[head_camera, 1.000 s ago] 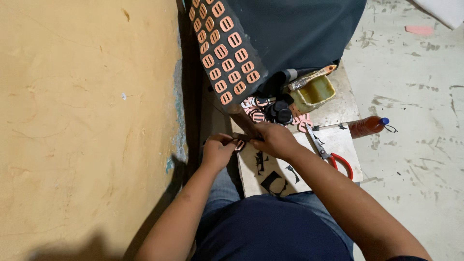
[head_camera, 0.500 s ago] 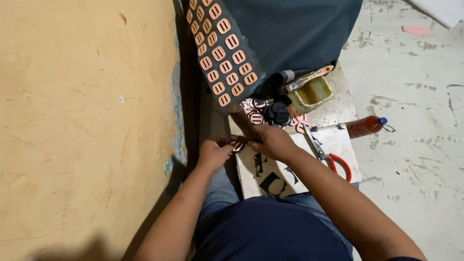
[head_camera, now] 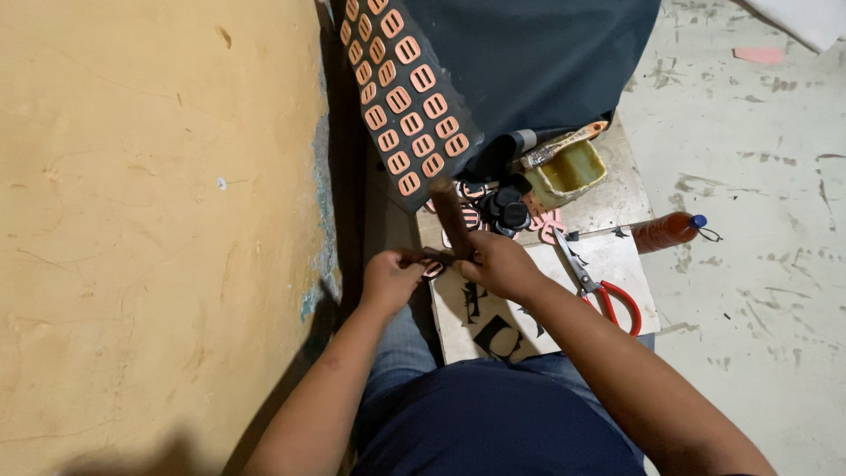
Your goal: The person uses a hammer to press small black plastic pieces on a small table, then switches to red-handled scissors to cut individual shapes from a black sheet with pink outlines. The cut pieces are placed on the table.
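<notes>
Right hand point(head_camera: 502, 264) holds brown handle point(head_camera: 451, 220) upright, tipped slightly away.

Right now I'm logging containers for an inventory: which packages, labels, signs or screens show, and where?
Bottle: lying on the board's right edge, reddish-brown with a blue cap.
Tub: open, squarish, yellowish inside, at the board's far end, with a brush across it.
No labels, signs or screens visible.

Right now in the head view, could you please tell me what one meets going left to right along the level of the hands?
Yellow wall → left hand → right hand → red-handled scissors → brown bottle → grey floor.
</notes>
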